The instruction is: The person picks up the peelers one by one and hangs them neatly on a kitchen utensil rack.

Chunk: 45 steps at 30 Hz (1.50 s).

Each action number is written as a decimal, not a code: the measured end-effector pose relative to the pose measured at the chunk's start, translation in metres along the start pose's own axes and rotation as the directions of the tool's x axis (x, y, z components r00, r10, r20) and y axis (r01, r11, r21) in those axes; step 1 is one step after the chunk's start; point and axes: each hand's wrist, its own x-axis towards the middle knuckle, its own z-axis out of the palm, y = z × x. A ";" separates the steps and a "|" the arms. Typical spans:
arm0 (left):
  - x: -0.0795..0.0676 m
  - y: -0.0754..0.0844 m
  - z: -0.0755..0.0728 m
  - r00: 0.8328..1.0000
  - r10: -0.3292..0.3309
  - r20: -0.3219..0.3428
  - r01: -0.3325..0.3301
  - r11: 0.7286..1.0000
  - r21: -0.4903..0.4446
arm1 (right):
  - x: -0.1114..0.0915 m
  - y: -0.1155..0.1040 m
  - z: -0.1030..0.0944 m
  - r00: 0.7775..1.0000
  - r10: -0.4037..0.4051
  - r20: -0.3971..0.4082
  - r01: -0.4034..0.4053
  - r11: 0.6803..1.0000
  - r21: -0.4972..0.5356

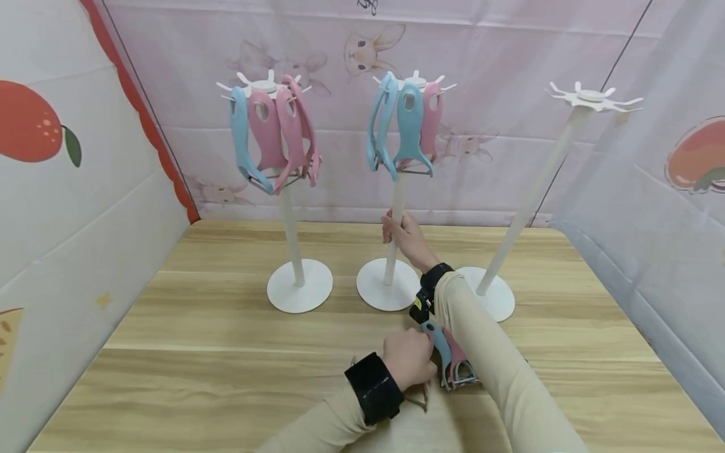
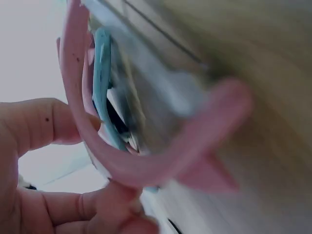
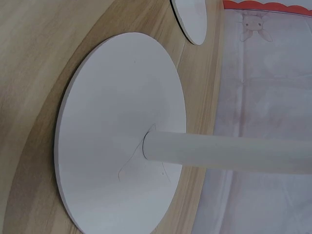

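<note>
Wood-grain table [image 1: 187,352]; printed fabric walls [image 1: 334,182] enclose it. Right hand [image 1: 408,236]: fingers wrapped around the middle stand's white pole [image 1: 399,195]. Left hand [image 1: 409,357]: pinches a pink Y-peeler [image 2: 141,168] low over the table, beside a blue peeler [image 1: 437,341].

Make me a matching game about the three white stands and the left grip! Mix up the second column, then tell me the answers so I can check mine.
Column one:
1. Left stand
2. Middle stand
3. Right stand
4. Left grip

Column two:
A. Hooks all bare
B. Pinching a pink peeler
C. Mostly pink peelers showing on it
D. Pole held by the right grip

Right pairs: 1-C, 2-D, 3-A, 4-B.
</note>
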 end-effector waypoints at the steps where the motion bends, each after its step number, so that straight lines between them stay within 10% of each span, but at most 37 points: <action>1: -0.001 -0.003 -0.001 1.000 -0.005 0.021 0.005 1.000 -0.002 | 0.000 0.000 0.000 1.000 0.000 0.002 0.000 1.000 -0.001; 17: -0.009 -0.063 -0.023 0.982 -0.022 0.186 0.082 0.943 -0.323 | -0.005 -0.012 0.001 1.000 -0.023 0.016 0.024 1.000 -0.007; 23: -0.007 -0.096 -0.030 0.996 0.020 0.086 0.032 0.828 -0.559 | -0.010 -0.027 0.005 0.999 -0.026 0.024 0.026 1.000 -0.003; 30: -0.007 -0.110 -0.053 0.982 0.096 -0.161 -0.181 0.710 -0.681 | -0.010 -0.026 0.004 0.999 -0.032 0.015 0.032 0.999 0.008; 33: -0.007 -0.109 -0.069 0.947 0.073 -0.314 -0.281 0.662 -0.694 | -0.011 -0.026 0.004 0.999 -0.028 0.015 0.028 1.000 0.010; 41: 0.006 -0.094 -0.126 0.784 -0.063 -0.617 -0.428 0.665 -0.612 | -0.011 -0.026 0.004 1.000 -0.013 0.016 0.013 1.000 0.028; 45: 0.018 -0.088 -0.154 0.677 -0.111 -0.728 -0.500 0.656 -0.565 | -0.009 -0.024 0.003 1.000 0.014 0.010 -0.014 1.000 0.020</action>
